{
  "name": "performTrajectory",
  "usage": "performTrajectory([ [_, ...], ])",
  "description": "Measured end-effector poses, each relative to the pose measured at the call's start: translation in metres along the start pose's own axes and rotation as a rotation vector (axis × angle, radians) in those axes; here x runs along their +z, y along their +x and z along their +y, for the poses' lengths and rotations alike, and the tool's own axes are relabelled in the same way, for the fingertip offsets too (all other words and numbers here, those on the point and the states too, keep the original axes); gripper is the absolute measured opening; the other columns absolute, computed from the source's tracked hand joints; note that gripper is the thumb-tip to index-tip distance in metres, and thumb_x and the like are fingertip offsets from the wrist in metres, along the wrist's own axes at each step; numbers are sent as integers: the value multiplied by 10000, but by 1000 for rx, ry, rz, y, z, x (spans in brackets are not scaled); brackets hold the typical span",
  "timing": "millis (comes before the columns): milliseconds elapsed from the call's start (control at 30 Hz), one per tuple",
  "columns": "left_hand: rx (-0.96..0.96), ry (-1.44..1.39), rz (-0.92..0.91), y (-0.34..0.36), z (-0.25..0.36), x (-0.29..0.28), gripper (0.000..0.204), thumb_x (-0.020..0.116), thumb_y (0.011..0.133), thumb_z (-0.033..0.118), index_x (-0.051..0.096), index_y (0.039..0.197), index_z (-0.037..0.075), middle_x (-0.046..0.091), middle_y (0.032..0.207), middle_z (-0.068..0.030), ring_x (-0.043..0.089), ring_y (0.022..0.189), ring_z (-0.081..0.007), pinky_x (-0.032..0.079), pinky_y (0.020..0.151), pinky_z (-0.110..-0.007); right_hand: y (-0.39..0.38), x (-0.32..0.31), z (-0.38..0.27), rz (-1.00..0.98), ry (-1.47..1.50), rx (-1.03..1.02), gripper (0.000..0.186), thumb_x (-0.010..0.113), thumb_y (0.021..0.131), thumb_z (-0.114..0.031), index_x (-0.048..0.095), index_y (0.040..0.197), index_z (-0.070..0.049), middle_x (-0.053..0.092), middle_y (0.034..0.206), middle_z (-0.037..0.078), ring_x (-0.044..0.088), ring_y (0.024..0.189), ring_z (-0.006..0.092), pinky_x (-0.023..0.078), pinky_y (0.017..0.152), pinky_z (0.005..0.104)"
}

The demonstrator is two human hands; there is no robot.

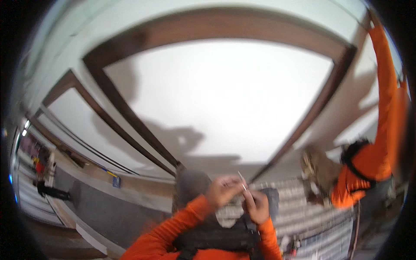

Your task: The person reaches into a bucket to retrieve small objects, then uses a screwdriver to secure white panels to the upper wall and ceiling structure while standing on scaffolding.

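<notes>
My two hands meet low in the middle of the head view, in front of my knees. My right hand (258, 209) is closed around a slim, pale, stick-like thing (241, 176), its thin end pointing up past the fingers. Beside it, my left hand (223, 190) has its fingers curled in toward that thing. Blur hides whether the left fingers touch it or pinch something small. Ahead stands a large white panel (225, 99) within a dark brown frame (216, 26), and shadows fall across it.
A co-worker in an orange top (362, 167) is close on the right, one arm raised along the wall. Far left, another person (52, 190) stands on a grey floor (99, 199). A yellow and blue object (115, 180) lies by the wall. Ribbed pale sheeting (299, 212) spreads lower right.
</notes>
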State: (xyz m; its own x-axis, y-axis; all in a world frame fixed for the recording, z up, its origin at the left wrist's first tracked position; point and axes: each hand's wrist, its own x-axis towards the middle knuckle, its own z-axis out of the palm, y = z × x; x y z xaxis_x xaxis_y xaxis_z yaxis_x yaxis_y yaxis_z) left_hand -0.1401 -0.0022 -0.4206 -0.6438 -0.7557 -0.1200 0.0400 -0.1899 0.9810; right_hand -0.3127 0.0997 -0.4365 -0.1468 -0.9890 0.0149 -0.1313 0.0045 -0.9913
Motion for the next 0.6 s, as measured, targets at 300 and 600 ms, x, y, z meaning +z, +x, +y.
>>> performTrajectory([
  [300, -17, 128, -432, 38, -105, 58, 384, 594, 1083, 357, 751, 1202, 27, 767, 1142, -92, 695, 1131, -183, 519, 971, -330, -40, 7, 37, 307, -208, -75, 276, 585, 1077, -183, 642, 889, 11, 560, 689, 35, 506, 643, 133, 424, 585, 313],
  [600, -22, 62, -184, 33, -170, 70, 370, 559, 1097, 337, 723, 1187, 17, 762, 1044, -62, 704, 1038, -140, 523, 964, -315, -74, 9, 48, 314, -252, -70, 244, 588, 1079, -203, 669, 998, 12, 555, 693, 49, 527, 638, 156, 445, 584, 323],
])
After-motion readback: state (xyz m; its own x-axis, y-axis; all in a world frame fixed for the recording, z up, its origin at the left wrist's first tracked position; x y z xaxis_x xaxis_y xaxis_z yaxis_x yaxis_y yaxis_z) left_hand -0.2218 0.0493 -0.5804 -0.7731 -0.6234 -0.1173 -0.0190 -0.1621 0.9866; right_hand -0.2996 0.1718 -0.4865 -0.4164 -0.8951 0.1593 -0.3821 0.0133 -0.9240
